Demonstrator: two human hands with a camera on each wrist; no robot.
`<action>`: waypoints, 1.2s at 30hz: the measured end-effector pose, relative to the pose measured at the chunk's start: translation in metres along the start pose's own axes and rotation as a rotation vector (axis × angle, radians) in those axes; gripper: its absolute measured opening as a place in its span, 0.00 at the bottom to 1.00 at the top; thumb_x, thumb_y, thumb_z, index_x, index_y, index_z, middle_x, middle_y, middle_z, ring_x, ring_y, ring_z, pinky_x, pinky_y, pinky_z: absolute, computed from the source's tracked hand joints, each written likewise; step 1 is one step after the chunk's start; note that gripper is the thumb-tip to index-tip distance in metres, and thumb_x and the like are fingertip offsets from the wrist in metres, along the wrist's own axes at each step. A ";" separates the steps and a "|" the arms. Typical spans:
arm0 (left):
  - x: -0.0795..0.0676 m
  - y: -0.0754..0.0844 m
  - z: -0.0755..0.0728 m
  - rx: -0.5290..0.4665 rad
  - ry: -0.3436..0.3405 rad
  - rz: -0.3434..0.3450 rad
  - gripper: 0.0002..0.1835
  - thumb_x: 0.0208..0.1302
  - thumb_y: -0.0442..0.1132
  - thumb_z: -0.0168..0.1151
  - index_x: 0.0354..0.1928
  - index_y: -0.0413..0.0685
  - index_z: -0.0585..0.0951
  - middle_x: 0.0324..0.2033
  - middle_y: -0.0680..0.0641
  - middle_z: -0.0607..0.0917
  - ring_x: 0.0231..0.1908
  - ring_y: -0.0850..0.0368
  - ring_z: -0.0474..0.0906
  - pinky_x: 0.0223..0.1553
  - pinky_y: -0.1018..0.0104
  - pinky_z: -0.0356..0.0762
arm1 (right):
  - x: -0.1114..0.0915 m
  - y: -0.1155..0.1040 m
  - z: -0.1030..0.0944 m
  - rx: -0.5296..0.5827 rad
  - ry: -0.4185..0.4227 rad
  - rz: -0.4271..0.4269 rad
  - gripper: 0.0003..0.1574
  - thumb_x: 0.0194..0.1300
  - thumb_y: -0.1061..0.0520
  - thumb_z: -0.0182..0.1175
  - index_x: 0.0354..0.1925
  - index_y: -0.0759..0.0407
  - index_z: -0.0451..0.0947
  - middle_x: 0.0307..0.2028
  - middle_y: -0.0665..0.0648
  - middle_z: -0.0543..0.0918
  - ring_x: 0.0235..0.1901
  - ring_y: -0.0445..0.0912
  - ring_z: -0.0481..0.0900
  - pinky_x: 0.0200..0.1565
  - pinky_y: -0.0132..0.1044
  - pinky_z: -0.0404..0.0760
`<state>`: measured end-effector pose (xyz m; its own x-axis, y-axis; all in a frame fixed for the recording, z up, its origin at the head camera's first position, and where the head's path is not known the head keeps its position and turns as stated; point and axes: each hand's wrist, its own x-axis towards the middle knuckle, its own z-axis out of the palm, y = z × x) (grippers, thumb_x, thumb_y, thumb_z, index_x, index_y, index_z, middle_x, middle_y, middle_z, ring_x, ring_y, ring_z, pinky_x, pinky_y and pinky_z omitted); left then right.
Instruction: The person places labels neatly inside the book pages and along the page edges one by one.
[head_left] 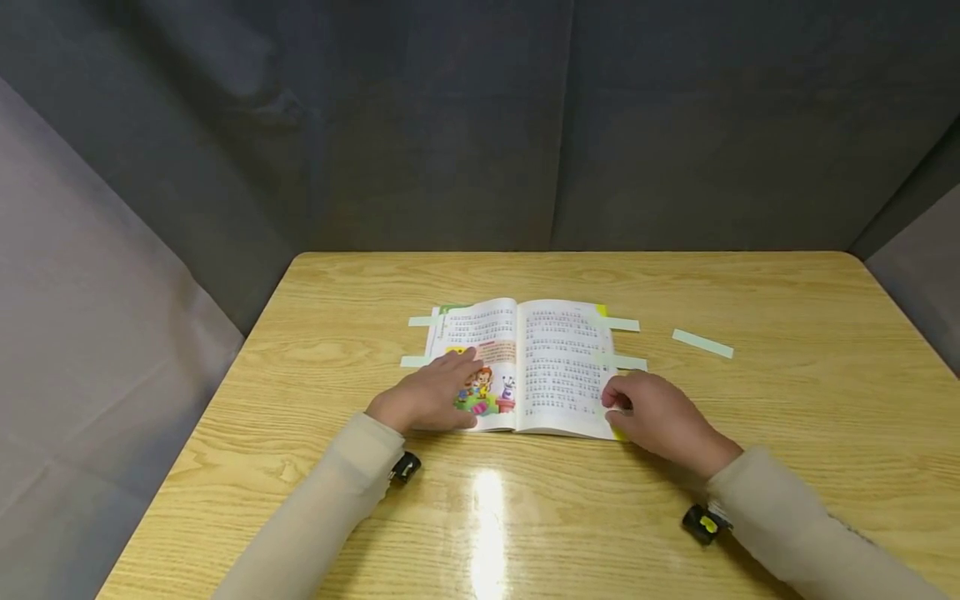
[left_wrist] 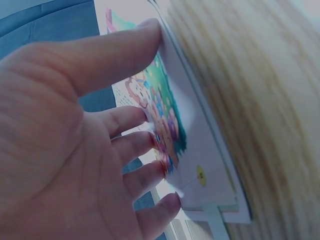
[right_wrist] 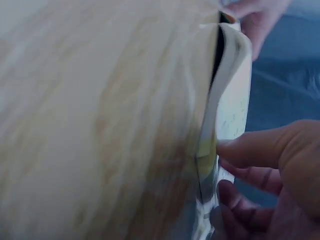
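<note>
An open book point(head_left: 566, 333) lies on the wooden table, with printed text on both pages and a colourful cartoon picture point(head_left: 480, 387) low on the left page. My left hand point(head_left: 431, 396) rests over that page, its fingers extended and spread across the picture. At the lower right corner, my right hand point(head_left: 663, 417) curls its thumb and fingers at the page edge. In the right wrist view the thumb point(right_wrist: 240, 149) touches the page edges beside a yellow corner; the fingertips are partly hidden. Pale green strips stick out of the book, including an upper right strip point(head_left: 626, 325) and a lower left strip point(head_left: 413, 362).
A loose pale green strip point(head_left: 702, 343) lies on the table point(head_left: 810, 400) to the right of the book. Dark cloth point(head_left: 435, 125) hangs behind the table's far edge, and lighter cloth point(head_left: 90, 333) hangs at the left.
</note>
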<state>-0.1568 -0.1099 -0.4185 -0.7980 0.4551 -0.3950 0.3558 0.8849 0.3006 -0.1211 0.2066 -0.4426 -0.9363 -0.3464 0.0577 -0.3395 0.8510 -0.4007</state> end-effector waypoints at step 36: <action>0.003 -0.002 0.001 0.004 0.002 0.016 0.45 0.67 0.53 0.62 0.79 0.57 0.52 0.81 0.54 0.42 0.80 0.50 0.38 0.80 0.50 0.44 | -0.010 -0.012 -0.004 -0.271 0.130 -0.341 0.10 0.52 0.64 0.73 0.24 0.49 0.85 0.27 0.46 0.85 0.28 0.40 0.76 0.32 0.36 0.79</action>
<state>-0.1593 -0.1106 -0.4207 -0.7934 0.4689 -0.3882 0.3703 0.8779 0.3036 -0.1085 0.2012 -0.4349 -0.7648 -0.5870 0.2656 -0.6252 0.7757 -0.0861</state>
